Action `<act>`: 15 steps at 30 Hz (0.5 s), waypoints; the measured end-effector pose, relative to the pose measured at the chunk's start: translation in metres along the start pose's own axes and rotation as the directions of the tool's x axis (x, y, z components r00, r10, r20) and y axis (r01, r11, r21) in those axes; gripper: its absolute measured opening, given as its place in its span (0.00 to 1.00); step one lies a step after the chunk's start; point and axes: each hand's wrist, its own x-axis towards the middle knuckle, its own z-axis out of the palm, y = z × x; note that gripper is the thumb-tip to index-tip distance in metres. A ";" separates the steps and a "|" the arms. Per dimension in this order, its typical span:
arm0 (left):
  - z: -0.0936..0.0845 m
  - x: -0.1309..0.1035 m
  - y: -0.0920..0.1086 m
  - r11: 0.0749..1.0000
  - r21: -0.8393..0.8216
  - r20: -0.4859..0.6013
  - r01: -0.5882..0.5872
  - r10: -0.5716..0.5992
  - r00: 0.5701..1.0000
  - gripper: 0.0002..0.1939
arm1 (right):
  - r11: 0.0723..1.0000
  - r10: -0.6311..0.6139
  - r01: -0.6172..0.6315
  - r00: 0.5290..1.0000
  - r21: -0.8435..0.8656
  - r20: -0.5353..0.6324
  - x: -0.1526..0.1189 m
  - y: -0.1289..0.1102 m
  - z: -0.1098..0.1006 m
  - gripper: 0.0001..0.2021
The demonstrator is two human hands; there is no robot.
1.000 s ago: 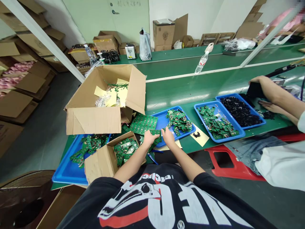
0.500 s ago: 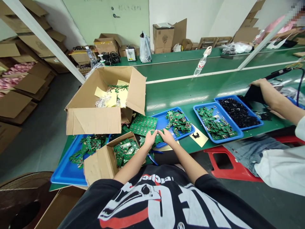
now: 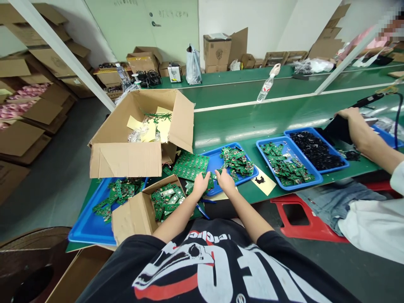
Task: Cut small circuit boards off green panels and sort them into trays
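Observation:
My left hand is closed on a small green circuit board, over the near edge of a blue tray. A short gap to the right, my right hand pinches a small green circuit board piece, mostly hidden by the fingers. Loose circuit boards lie heaped in that tray. A larger uncut circuit board panel rests on the tray's left end. Blue-handled pliers lie at the table edge below my left hand.
Left of my hands are a small carton of boards, a blue tray and a big open carton. To the right are a blue tray of boards and another of black parts. A co-worker's arm reaches in.
My hands have moved apart, the right one slightly to the right. The board they held together is now in two separate pieces. The co-worker's hand has shifted slightly right.

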 end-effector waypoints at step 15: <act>0.012 0.005 -0.002 0.998 0.055 -0.059 0.007 -0.004 0.998 0.15 | 0.924 -0.149 0.139 0.989 0.356 -0.001 0.013 -0.002 0.018 0.12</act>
